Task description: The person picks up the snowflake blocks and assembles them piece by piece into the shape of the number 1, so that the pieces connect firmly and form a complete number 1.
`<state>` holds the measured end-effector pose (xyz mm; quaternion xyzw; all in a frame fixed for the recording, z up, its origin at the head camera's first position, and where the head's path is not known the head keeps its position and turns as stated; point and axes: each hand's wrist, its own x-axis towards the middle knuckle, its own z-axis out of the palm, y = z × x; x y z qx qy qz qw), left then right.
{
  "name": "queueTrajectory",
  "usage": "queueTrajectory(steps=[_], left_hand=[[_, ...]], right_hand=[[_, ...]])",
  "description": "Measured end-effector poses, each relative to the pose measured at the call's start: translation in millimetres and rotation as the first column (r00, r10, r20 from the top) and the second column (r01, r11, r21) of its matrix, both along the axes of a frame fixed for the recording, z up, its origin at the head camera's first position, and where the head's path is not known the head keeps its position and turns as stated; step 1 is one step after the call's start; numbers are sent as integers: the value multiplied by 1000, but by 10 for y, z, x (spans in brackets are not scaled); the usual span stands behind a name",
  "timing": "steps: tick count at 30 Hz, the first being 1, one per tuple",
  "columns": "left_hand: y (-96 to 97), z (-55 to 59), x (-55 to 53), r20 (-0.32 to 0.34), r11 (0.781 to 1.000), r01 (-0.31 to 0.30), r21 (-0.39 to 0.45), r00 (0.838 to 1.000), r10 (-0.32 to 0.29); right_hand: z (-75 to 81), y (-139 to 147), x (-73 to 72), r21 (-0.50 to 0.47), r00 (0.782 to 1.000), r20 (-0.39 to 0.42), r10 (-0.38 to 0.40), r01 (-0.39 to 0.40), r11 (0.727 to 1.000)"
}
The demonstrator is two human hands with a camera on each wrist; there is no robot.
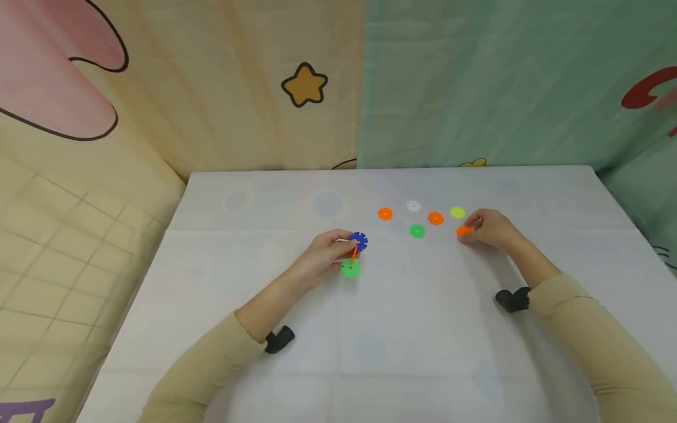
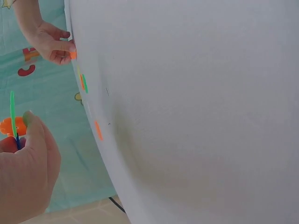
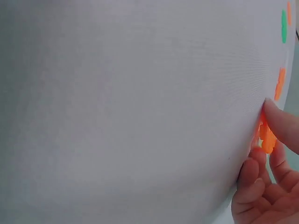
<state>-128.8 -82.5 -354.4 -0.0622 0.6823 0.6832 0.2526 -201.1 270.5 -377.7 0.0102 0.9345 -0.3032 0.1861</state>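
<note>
My left hand (image 1: 324, 256) holds up a small joined piece made of slotted plastic snowflake discs. Its blue disc (image 1: 362, 239) is at the fingertips, an orange disc (image 1: 354, 255) stands edge-on in the middle, and a green disc (image 1: 350, 269) hangs below. In the left wrist view the green disc (image 2: 12, 109) shows as a thin edge crossing the orange one (image 2: 20, 126). Farther right, my right hand (image 1: 492, 228) pinches another orange disc (image 1: 462, 231) at the table surface. The right wrist view shows this orange disc (image 3: 268, 141) between thumb and fingers.
Between and beyond the hands lie loose discs on the white table (image 1: 423, 329): two orange, including one at the left (image 1: 385, 214), a white one (image 1: 414, 206), a green one (image 1: 416, 231) and a yellow one (image 1: 457, 212). Printed curtains (image 1: 460, 88) hang behind the table.
</note>
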Motion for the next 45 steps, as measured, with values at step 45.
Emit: queueTrajectory(steps=[45], left_hand=[[200, 3, -37, 44, 995, 91, 42, 995, -93]], right_hand=[[401, -1287, 330, -617, 963, -84, 257, -253, 745]])
